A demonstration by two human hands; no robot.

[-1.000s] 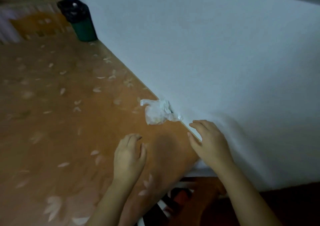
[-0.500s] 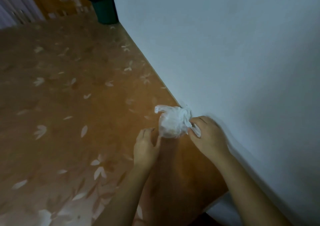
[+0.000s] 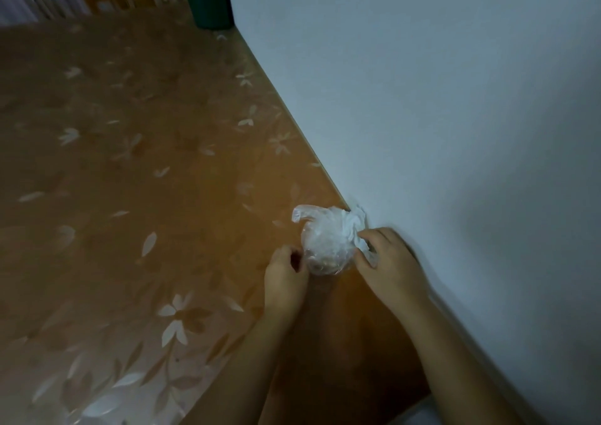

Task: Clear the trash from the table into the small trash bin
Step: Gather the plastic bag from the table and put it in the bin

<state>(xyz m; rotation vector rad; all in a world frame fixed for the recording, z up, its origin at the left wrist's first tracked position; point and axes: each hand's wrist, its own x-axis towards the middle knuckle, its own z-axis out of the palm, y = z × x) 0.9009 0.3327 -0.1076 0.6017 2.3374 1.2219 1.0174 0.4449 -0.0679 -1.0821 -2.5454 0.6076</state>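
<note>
- Fingers point(image 3: 370, 241) of the right hand point(image 3: 395, 270) curl onto the white crumpled end of the trash wad point(image 3: 325, 245) and pinch it on its wall side.
- Fingers point(image 3: 287, 257) of the left hand point(image 3: 284, 283) are curled against the wad's lower left. Whether they grip it or only touch it cannot be told.
- The trash wad, clear plastic bunched round white paper, sits on the counter point(image 3: 130, 171) between the two sets of fingers. A loose plastic tail sticks out beyond the left fingers.
- Just past the right fingers, the counter's long edge runs along the wall point(image 3: 439, 99), and the wad's white end lies right at that edge.
- To the left of the left fingers, the flower-patterned counter stretches away broad and flat.
- Far ahead of the fingers, the small trash bin point(image 3: 211, 8), dark green, stands in the counter's far corner against the wall.
- The counter's near edge runs beneath the right forearm.
</note>
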